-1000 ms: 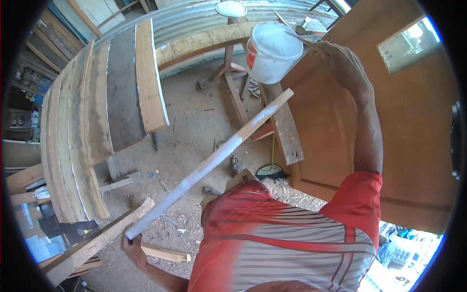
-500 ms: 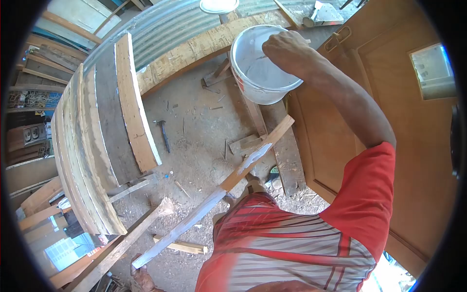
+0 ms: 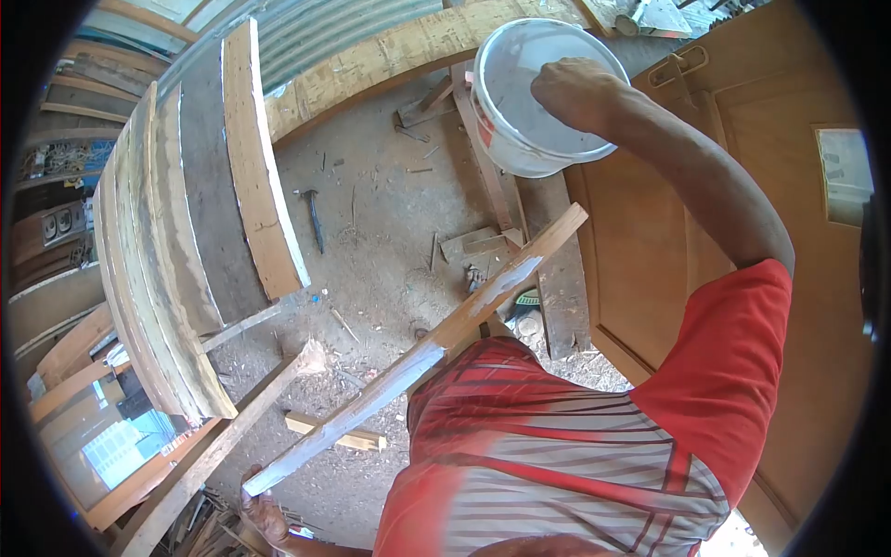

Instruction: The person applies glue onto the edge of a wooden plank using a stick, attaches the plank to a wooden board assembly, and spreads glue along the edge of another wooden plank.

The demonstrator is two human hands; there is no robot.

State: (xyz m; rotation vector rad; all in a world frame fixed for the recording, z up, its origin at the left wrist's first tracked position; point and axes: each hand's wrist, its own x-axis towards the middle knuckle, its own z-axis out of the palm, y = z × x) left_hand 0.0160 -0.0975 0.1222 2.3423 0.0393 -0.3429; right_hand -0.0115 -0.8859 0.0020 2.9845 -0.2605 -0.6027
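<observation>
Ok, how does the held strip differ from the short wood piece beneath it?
The held strip is long; the short wood piece is much shorter. The strip has patchy white coating; the piece looks bare. The strip's near end is in the left hand; the piece lies on the floor. Both are narrow wood.

Hammer [image 3: 316,223] lies on dirt floor [image 3: 371,218], nr scattered wood chips. Short wood offcut [image 3: 334,432] also on floor, lower down. Brown door [image 3: 640,251] on R side, w/ metal handle [image 3: 677,67] & small pane [image 3: 843,172]. Corrugated sheet [image 3: 362,37] up top. Far L: socket plate [image 3: 58,223], stacked timber [image 3: 97,70] above it, printed sheet [image 3: 116,453] below.
</observation>
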